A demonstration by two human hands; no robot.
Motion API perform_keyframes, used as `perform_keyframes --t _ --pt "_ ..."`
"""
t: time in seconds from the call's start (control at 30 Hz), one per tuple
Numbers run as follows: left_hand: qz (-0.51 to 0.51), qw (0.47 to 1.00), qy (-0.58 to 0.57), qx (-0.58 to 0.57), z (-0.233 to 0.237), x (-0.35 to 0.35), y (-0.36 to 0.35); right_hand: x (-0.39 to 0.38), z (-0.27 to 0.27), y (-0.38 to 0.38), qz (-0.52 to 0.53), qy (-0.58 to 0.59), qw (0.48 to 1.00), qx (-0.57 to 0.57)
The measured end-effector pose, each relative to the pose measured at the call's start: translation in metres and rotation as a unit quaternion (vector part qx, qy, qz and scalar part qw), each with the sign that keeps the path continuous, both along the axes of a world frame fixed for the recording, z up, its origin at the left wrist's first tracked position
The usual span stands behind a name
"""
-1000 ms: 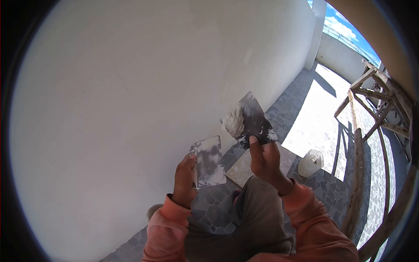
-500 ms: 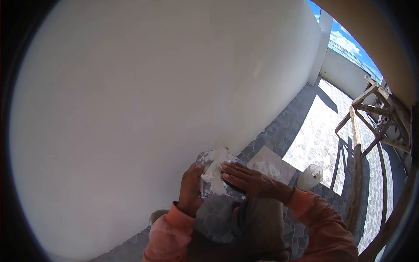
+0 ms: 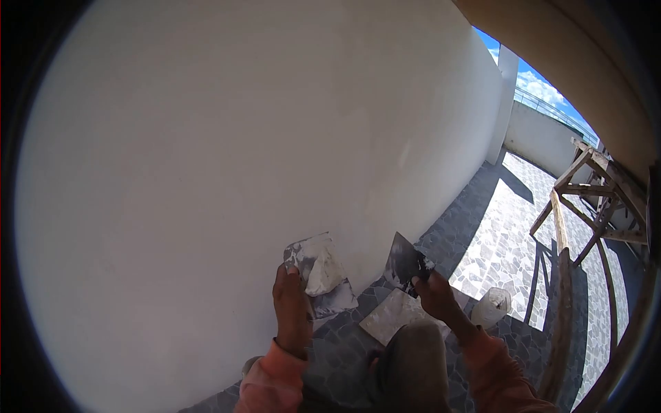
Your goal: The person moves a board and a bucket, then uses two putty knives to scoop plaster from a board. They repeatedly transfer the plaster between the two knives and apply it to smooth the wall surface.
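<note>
My left hand grips a flat plate by its left edge, thumb on top. A mound of white putty sits on the plate, with smears around it. In my right hand is a putty knife, its dark blade tilted up and apart from the plate. White paste marks the knife near its handle. Both hands are closed, low in front of the white wall.
A pale square board lies on the stone-patterned floor by my knee. Right of it stands a white container. Wooden trestles rise at the right, beyond a long timber.
My right hand has moved right, off the plate, and the knife blade now shows. The plate has shifted slightly left, and the putty on it is gathered into a mound.
</note>
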State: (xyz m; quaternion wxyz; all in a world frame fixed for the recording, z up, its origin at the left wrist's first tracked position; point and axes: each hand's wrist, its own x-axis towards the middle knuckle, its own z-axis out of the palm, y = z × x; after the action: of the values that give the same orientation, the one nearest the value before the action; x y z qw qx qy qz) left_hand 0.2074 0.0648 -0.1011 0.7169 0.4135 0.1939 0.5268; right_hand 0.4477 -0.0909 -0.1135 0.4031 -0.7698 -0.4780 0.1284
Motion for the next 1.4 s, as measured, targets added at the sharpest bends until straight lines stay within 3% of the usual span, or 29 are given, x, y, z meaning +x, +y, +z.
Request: perform_keyframes --t 0.03,0.13,0.43,0.53,0.63,0.67,0.73,0.83,0.9,0.97,1.13,1.23,1.3,1.4 --pt "0.036 0.999 0.008 0.020 0.004 0.002 0.002 -0.011 -0.002 -0.005 0.003 0.018 0.990 0.141" --pt "0.124 0.989 -0.017 0.079 0.018 0.013 0.003 -0.055 0.027 -0.027 0.026 0.078 0.989 0.123" --pt "0.276 0.915 0.122 0.267 0.048 0.020 -0.025 -0.116 0.018 -0.024 -0.003 0.227 0.962 0.152" --pt "0.267 0.901 0.139 0.313 0.048 0.022 -0.038 -0.113 0.003 -0.017 0.015 0.106 0.973 0.203" --pt "0.198 0.897 0.244 0.310 0.038 0.019 -0.049 -0.120 0.009 -0.006 0.004 0.221 0.950 0.223" --pt "0.195 0.882 0.257 0.343 0.035 0.017 -0.049 -0.116 0.000 -0.005 0.013 0.086 0.967 0.240" --pt "0.190 0.848 0.286 0.403 0.028 0.015 -0.048 -0.101 -0.023 0.001 0.028 -0.182 0.950 0.251" --pt "0.144 0.825 0.322 0.442 0.018 0.011 -0.049 -0.100 -0.030 0.008 0.004 -0.181 0.939 0.291" --pt "0.146 0.801 0.310 0.491 0.013 0.009 -0.048 -0.104 -0.028 0.007 -0.018 0.049 0.969 0.241" --pt "0.115 0.806 0.329 0.479 0.011 0.003 -0.048 -0.106 -0.027 0.012 -0.030 0.220 0.944 0.245" --pt "0.051 0.811 0.401 0.423 -0.007 -0.010 -0.050 -0.093 -0.002 0.019 -0.011 0.537 0.783 0.314" --pt "0.034 0.822 0.390 0.413 -0.011 -0.012 -0.052 -0.103 0.033 0.011 -0.001 0.526 0.801 0.286" --pt "0.015 0.826 0.389 0.408 -0.011 -0.016 -0.049 -0.098 0.026 0.014 -0.014 0.499 0.815 0.293" --pt "0.010 0.819 0.294 0.492 -0.009 -0.016 -0.043 -0.092 0.016 0.017 0.006 0.428 0.844 0.324"
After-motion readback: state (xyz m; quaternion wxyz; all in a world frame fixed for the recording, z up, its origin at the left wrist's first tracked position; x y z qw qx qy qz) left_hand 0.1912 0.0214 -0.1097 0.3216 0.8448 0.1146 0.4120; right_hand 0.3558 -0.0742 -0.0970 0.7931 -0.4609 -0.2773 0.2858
